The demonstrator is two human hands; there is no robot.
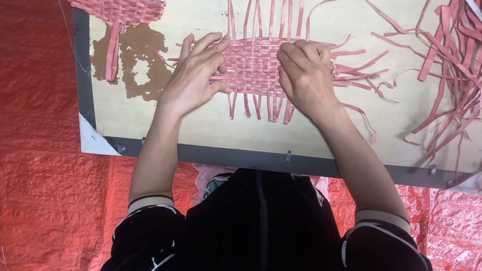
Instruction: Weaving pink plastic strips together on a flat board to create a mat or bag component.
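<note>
While both hands press flat, gripping nothing: left hand (194, 76) and right hand (307, 77) on small pink woven strip mat (254, 67), mid pale wooden board (195, 123). Weaving under way; tightening strips likely next.

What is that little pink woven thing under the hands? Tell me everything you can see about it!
The woven mat is a small pink patch of flat strips crossed over and under each other. It lies flat on a pale wooden board. Loose strip ends stick out on every side, long ones at the top. The left hand presses its left edge and the right hand covers its right part. It looks unfinished.
</note>
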